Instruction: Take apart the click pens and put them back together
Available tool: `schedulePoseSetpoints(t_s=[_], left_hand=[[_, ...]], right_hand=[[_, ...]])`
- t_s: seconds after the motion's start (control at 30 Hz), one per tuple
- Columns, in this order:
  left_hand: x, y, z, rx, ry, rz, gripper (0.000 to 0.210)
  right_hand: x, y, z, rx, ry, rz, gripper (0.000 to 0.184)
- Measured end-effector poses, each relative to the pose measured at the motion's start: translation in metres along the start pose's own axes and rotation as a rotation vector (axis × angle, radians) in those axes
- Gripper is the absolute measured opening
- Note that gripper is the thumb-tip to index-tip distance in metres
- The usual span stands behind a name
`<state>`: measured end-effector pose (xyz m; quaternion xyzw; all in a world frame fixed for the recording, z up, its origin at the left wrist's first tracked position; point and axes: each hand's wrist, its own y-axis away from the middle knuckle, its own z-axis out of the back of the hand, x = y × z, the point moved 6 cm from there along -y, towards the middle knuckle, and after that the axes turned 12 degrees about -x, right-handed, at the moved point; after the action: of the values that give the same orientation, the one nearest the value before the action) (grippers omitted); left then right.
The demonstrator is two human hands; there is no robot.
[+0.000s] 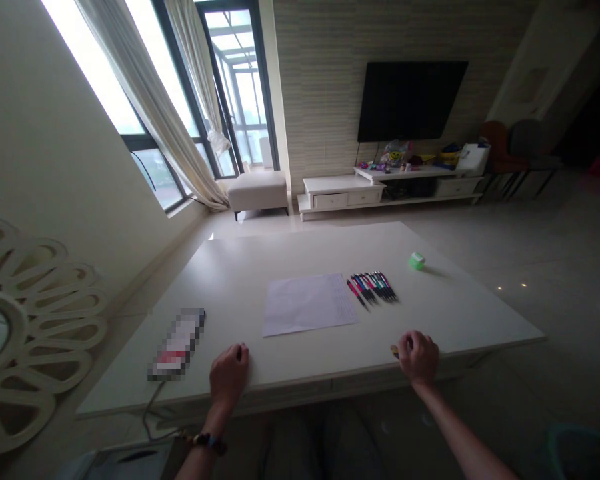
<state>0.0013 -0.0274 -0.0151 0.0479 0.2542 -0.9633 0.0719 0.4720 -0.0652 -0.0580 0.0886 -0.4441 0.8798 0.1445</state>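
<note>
left hand (pixel 229 375) curled into a loose fist, fingers folded in, nothing seen between them; it sits at the near edge of the table (pixel 305 250), a dark beaded bracelet (pixel 210 443) around the wrist. right hand (pixel 419 353) likewise curled, at the same edge, well apart from the left. a small yellow-brown object (pixel 395 350) shows at the inner side of the right hand; cannot tell whether the fingers pinch it or it only lies against them. sheet of paper (pixel 307 303): flat on the tabletop, beyond and between the two hands, faint printed lines along its right side, neither hand touching it. pens (pixel 373 287): a row laid side by side, just right of the paper, mixed colours, dark ends toward the person; the leftmost, red and black, lies at a slant. green item (pixel 417 261), small and pale-topped, stands alone near the table's right edge, beyond the right hand. phone-like device (pixel 177 343), pixelated, lies left of the left hand, a cable (pixel 153 407) running down from its near end over the table edge. background: white tv cabinet (pixel 343 190) along the far wall, dark television (pixel 411 100) above it, pale ottoman (pixel 258 191) by the window.
</note>
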Motion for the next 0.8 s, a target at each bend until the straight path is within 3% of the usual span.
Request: schedulePoseSetpoints(t_s=[0.8], left_hand=[[0.0024,0.0014,0.0050,-0.047,0.068,0.018,0.034]], right_hand=[[-0.0011,0.0015,-0.0016,-0.005,-0.032,0.006,0.019]])
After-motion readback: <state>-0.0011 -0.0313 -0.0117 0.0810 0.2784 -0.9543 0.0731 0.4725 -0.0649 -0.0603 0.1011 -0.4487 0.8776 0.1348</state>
